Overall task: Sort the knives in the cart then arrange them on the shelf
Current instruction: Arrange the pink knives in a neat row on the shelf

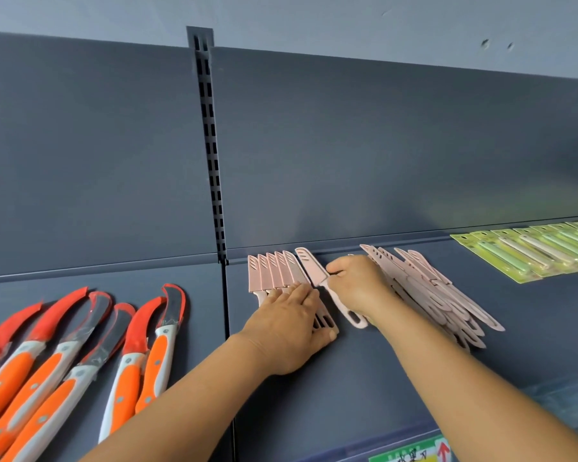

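Left hand (294, 315) lies flat, fingers straight, on the row of pink knives (274, 271); right hand (357, 288) pinches one pink knife (314, 268) just beside the row.

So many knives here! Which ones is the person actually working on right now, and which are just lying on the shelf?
In the job now:
- left hand pressing flat on the neat row of pink knives
- right hand gripping one pink knife
- loose pile of pink knives, waiting

Just lying there:
- orange-handled curved knives
- green packaged knives
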{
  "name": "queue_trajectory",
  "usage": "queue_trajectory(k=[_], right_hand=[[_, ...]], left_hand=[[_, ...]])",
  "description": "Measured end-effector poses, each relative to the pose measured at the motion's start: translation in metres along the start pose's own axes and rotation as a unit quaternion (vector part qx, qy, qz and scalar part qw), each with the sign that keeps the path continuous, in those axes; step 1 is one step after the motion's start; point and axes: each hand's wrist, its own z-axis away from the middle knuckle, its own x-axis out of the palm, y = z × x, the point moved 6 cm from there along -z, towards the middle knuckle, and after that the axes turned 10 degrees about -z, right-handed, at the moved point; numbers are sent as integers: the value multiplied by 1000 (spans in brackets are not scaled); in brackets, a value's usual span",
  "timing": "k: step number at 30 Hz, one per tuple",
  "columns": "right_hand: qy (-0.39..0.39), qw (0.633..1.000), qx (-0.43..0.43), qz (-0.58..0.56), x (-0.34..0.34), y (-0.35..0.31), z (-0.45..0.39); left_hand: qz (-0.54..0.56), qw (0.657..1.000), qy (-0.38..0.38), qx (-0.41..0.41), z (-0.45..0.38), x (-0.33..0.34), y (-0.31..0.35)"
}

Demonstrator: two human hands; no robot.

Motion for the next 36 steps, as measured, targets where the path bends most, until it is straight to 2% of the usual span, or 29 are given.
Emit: queue_trajectory(k=[3, 7, 13, 19, 22, 25, 29, 33, 36], right_hand=[[-10, 997, 28, -74, 11, 1, -3], [-8, 995, 44, -93, 16, 1, -9], [0, 999, 22, -28, 16, -1, -6], [-26, 1000, -4, 0, 6, 14, 3], [1, 994, -26, 110, -12, 27, 10], [-17, 973, -42, 227, -23, 40, 22], [-67, 970, -79, 222, -16, 48, 31], [-30, 968, -76, 238, -22, 50, 29], [-69, 968, -80, 226, -16, 50, 30]], left_hand=[[3, 1000, 5, -1, 1, 0, -1], [0, 1000, 5, 4, 1, -1, -2], [2, 1000, 6, 2, 0, -1, -2], [-4, 1000, 9, 18, -2, -8, 5], [-12, 999, -1, 32, -4, -11, 13], [-17, 999, -1, 36, -7, -12, 16], [-21, 999, 12, 39, -6, -12, 16], [-19, 999, 12, 33, -6, -9, 16], [-20, 999, 6, 26, -6, -6, 14]])
